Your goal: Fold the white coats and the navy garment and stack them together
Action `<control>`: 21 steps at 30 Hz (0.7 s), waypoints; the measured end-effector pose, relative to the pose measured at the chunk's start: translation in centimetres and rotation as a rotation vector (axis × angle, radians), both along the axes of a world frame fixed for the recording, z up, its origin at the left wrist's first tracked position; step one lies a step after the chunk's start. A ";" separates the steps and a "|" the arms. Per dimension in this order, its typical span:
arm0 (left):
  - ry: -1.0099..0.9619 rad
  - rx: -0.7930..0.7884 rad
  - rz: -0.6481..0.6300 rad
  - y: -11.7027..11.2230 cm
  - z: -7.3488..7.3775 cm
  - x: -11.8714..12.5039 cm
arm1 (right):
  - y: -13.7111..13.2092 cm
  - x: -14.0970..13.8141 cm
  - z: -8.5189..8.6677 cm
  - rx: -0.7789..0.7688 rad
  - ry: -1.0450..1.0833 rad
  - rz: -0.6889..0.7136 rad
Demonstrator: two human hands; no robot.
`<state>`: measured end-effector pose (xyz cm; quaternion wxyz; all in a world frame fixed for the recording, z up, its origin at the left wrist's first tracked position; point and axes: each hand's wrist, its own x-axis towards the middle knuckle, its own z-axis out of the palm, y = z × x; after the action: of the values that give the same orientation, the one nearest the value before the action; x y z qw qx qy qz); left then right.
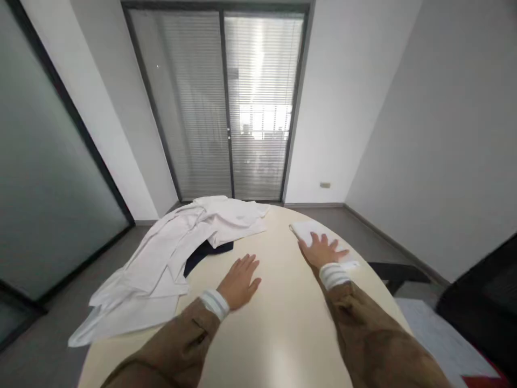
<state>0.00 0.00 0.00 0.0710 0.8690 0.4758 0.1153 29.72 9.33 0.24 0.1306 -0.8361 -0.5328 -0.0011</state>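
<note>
Folded white cloth: it lies at the worktop's (278, 323) far right edge, under your right hand; call it folded white cloth (304, 229).
Your right hand (323, 250): palm down on that cloth, fingers spread apart, gripping nothing.
Your left hand (239, 281): flat near the middle of the worktop, fingers close together, thumb apart, holding nothing.
Edge risk: an outward push from your right hand could slide the cloth over the right edge.
White heap (161, 258): loose along the left edge and partly past it; its overhanging weight, or a tug, could drag it off.
Navy cloth (208, 252): partly under the heap; pulling either could bring both along.
Containers: you have none in view; the cloths lie directly on the worktop or each other.
</note>
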 end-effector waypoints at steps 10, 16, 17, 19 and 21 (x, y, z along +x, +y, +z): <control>-0.071 0.039 0.002 0.0 -0.2 -0.2 | 0.7 1.2 0.1 0.066 0.037 -0.012; -0.153 0.281 0.150 0.4 0.1 -0.3 | -0.9 -0.5 0.8 0.319 -0.194 0.174; -0.159 0.338 0.207 0.6 0.4 -0.5 | -1.2 -1.0 0.9 0.367 -0.229 0.229; -0.151 0.440 0.328 1.2 1.4 -1.2 | -1.7 -2.1 0.9 0.432 -0.263 0.322; -0.125 0.507 0.450 2.0 3.0 -2.4 | -2.1 -3.0 0.8 0.451 -0.267 0.386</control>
<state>-2.42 2.02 2.95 -0.1455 0.7237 0.6064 0.2957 26.70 7.25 1.01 0.2392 -0.6623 -0.6801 -0.2039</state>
